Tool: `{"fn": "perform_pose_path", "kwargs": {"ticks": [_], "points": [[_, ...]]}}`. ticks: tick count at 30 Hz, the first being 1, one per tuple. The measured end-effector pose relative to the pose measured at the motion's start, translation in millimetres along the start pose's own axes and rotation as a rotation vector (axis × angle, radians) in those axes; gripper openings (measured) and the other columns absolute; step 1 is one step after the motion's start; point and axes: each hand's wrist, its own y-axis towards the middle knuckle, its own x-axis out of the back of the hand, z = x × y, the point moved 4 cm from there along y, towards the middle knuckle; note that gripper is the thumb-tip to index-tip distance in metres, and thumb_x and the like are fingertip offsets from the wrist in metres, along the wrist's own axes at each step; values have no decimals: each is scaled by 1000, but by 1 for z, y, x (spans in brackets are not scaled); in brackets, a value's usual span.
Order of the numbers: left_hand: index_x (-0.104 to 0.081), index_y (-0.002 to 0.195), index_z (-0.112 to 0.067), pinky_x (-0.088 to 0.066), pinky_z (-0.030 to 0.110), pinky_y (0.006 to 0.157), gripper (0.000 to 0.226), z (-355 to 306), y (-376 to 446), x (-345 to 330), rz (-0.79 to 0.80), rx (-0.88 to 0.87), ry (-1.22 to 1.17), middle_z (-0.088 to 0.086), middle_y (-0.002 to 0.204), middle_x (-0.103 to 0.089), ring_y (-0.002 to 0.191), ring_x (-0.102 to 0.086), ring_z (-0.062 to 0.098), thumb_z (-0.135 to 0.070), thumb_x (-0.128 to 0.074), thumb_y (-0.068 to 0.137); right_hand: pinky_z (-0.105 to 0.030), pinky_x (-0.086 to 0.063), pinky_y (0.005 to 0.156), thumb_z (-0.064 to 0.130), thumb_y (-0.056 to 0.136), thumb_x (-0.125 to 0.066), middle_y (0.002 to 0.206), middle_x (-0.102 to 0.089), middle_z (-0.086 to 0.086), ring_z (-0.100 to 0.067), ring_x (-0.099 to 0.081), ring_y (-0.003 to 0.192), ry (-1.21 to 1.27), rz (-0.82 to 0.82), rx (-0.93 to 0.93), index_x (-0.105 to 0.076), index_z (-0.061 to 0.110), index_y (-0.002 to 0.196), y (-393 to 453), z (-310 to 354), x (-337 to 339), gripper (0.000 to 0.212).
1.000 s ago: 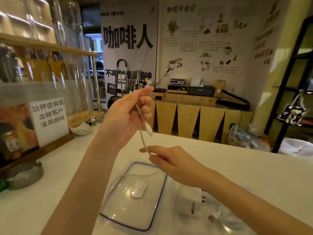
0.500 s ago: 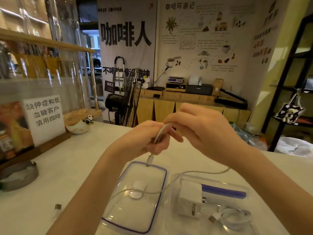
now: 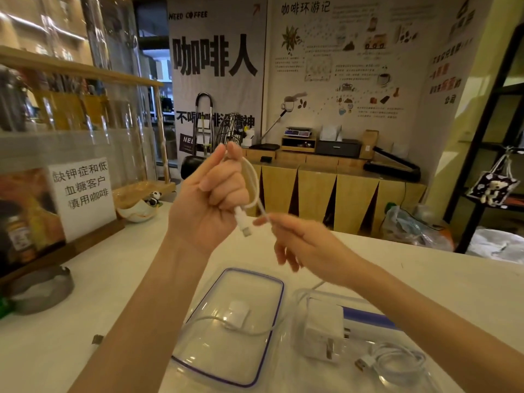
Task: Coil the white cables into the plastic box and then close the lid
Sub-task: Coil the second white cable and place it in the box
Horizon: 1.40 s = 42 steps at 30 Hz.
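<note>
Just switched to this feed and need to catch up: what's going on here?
A person is coiling a thin white cable above a white counter. The left hand grips the loop, connector dangling, while the right hand pinches the loose run. Its tail trails across the clear, blue-rimmed plastic lid, which lies beside the clear plastic box. The box already holds a white charger block and a coiled cable.

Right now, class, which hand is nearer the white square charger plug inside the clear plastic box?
Right. The right hand is raised just above the charger plug; the left hand is higher, further left.
</note>
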Motion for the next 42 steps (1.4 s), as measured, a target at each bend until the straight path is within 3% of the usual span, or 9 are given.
{"fn": "perform_pose_path", "kwargs": {"ticks": [4, 9, 13, 18, 22, 28, 33, 37, 42], "points": [[-60, 78, -7, -29, 14, 39, 41, -16, -3, 23, -332, -244, 374, -5, 42, -48, 35, -35, 4, -22, -26, 97, -41, -53, 78, 33, 97, -26, 105, -66, -8, -23, -63, 87, -494, 166, 94, -24, 38, 133, -15, 0, -38, 36], [-56, 83, -7, -31, 15, 39, 40, -20, -7, 41, -575, -319, 817, -6, 42, -48, 36, -34, 4, -22, -22, 98, -41, -53, 76, 30, 98, -27, 105, -65, -7, -24, -62, 86, -549, 106, 140, -35, 25, 130, -23, 21, -33, 33], [-59, 88, -5, -39, 16, 46, 38, -14, -9, 44, -616, -201, 1318, -5, 46, -55, 43, -41, 7, -22, -26, 98, -34, -52, 74, 26, 96, -31, 94, -64, -1, -17, -61, 80, -579, -22, 117, -50, 19, 118, -23, 42, -7, 30], [-61, 82, -11, -49, 17, 49, 36, 7, -3, 32, -459, 133, 1680, -5, 52, -65, 46, -58, 7, -20, -29, 97, -23, -48, 66, 26, 92, -40, 85, -55, 5, -12, -54, 71, -672, -163, 245, -61, 18, 105, -19, 60, 23, 27], [-61, 81, -10, -41, 16, 40, 41, 17, -4, 16, -305, 301, 1551, -1, 50, -61, 36, -48, 8, -27, -27, 97, -14, -40, 59, 31, 82, -49, 76, -58, 6, -1, -47, 62, -543, -218, 274, -69, 18, 96, -12, 59, 52, 28], [-64, 87, -8, -32, 16, 41, 49, 21, -15, -6, -4, 501, 1088, -9, 46, -46, 37, -32, 5, -44, -32, 90, -14, -46, 59, 23, 76, -62, 69, -64, 11, -9, -57, 63, 3, -291, 276, -70, 20, 89, -11, 47, 69, 16], [-59, 86, -5, -31, 16, 43, 33, 26, -13, -23, 346, 444, 624, -4, 51, -40, 42, -35, 9, -23, -33, 96, -15, -31, 38, 22, 76, -57, 53, -59, 7, -7, -39, 42, 462, -375, 120, -70, 18, 90, -12, 34, 55, 19], [-51, 88, 3, -27, 23, 47, 28, 21, -1, -32, 247, 230, 131, 2, 53, -39, 44, -31, 10, -16, -31, 96, -15, -30, 34, 17, 85, -51, 52, -55, 5, -6, -37, 38, 715, -252, -20, -67, 25, 102, -10, 29, 17, 24], [-56, 84, -2, -34, 16, 42, 35, 14, 3, -17, -85, -69, 241, -2, 46, -52, 37, -43, 6, -26, -32, 94, -15, -25, 33, 16, 94, -41, 55, -55, 0, -7, -34, 32, 707, -119, -139, -55, 28, 120, -17, 37, -13, 31]]}}
